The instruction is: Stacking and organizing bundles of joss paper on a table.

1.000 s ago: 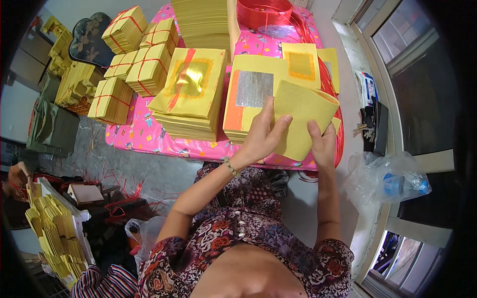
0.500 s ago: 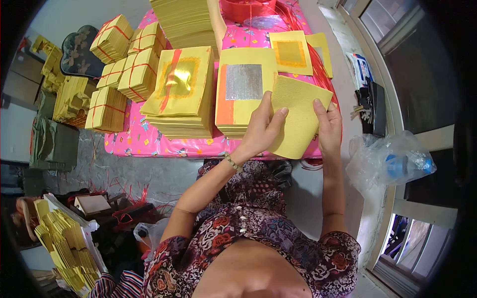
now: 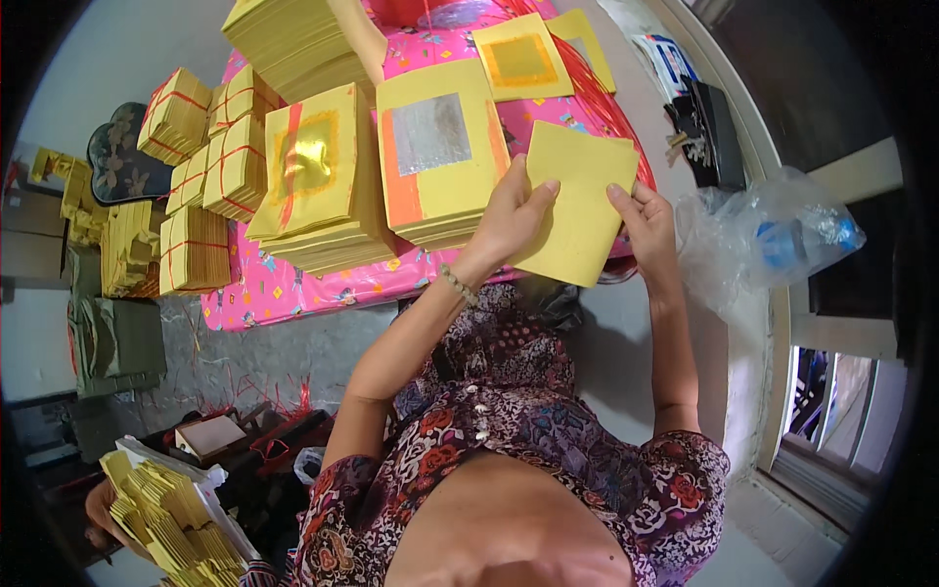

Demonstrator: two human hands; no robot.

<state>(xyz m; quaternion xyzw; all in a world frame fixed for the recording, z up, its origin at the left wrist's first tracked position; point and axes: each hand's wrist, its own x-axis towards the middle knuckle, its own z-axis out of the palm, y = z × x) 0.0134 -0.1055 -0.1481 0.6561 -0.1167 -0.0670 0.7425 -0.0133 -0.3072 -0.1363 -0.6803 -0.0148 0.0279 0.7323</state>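
Observation:
My left hand (image 3: pixel 514 215) pinches the left edge of a plain yellow paper sheet (image 3: pixel 579 210), thumb on top. My right hand (image 3: pixel 646 230) grips its right edge between thumb and fingers. Whether it is one sheet or several together I cannot tell. The paper is held above the front edge of the table. Just left of my left hand stands a thick stack of yellow paper (image 3: pixel 469 181), its top sheet bearing a silver square and an orange strip. Beside that is another stack (image 3: pixel 293 201) with a shiny gold square and a red stripe on top.
A pink patterned cloth (image 3: pixel 293 286) covers the table. Red-tied paper bundles (image 3: pixel 235 166) stand at left. Another person's arm (image 3: pixel 358 37) rests by a tall paper stack (image 3: pixel 284 49). Gold-squared paper (image 3: pixel 520 59) and red strings (image 3: pixel 602 98) lie far right; a plastic bag (image 3: pixel 812 240) is at right.
My view has shifted, so the table sits farther left. The yellow paper between my hands was slightly bent and now looks flatter; both hands keep hold of it.

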